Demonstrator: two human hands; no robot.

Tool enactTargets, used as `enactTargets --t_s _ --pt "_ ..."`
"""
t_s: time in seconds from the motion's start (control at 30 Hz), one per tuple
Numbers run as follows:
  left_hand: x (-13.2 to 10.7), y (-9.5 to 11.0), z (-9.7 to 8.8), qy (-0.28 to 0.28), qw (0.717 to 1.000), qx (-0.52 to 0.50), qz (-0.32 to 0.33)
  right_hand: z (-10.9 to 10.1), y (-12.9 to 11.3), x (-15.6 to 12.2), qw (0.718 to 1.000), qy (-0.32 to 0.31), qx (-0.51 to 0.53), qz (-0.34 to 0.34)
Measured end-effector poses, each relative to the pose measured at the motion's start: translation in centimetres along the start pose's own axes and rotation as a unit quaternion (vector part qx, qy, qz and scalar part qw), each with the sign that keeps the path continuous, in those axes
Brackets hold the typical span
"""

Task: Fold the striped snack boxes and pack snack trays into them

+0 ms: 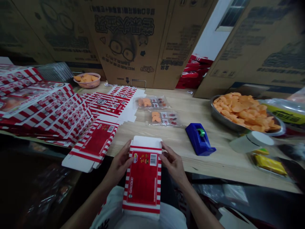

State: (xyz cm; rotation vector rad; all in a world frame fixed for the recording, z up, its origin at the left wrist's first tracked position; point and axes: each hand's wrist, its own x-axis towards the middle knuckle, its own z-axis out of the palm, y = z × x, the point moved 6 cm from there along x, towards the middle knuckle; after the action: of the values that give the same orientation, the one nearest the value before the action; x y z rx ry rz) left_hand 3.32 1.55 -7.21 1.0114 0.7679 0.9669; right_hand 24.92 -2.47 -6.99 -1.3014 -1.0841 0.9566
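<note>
Left hand [119,164] and right hand [173,164] with red striped carton [143,179]
Each hand is grasping one long side of the carton.

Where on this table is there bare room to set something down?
Bare wood lies between the clear packets and the steel tray, and between the blue tape dispenser and the red carton in the left hand and right hand. It is crowded left, under the stacked flat cartons.

- Barcode [153,159], digits too small to read, on the red panel of a red-and-white striped carton [143,181]
- Large upside-down Chinese characters [124,25], unreadable, on a brown cardboard sheet [143,76]
- Blurred, unreadable print on a yellow label [282,114]
</note>
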Motion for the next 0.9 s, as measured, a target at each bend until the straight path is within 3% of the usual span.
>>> enactTargets --t_s 0.1,0.23,0.47,0.6,0.73,0.9 --pt "1.0 -0.4 0.1 0.017 1.000 -0.004 -0.016 -0.4 -0.6 -0.3 0.997 -0.005 -0.055 -0.049" --pt "1.9 -1.1 -0.4 0.073 0.997 0.021 -0.025 -0.6 -0.1 -0.5 0.995 -0.014 -0.070 -0.067" --pt "2.6 -1.6 -0.6 0.100 0.994 0.028 -0.014 -0.7 2.1 -0.8 0.999 0.027 -0.019 0.001" --pt "3.1 -0.8 -0.6 0.028 0.995 0.093 0.014 -0.1 1.7 -0.6 0.999 -0.016 -0.030 -0.005" --pt "3.1 0.4 -0.6 -0.071 0.964 0.247 0.062 0.1 0.5 -0.8 0.994 -0.065 -0.070 -0.054" --pt "2.6 0.7 -0.1 -0.124 0.944 0.301 0.052 0.7 0.8 -1.4 0.993 -0.106 -0.044 0.011"
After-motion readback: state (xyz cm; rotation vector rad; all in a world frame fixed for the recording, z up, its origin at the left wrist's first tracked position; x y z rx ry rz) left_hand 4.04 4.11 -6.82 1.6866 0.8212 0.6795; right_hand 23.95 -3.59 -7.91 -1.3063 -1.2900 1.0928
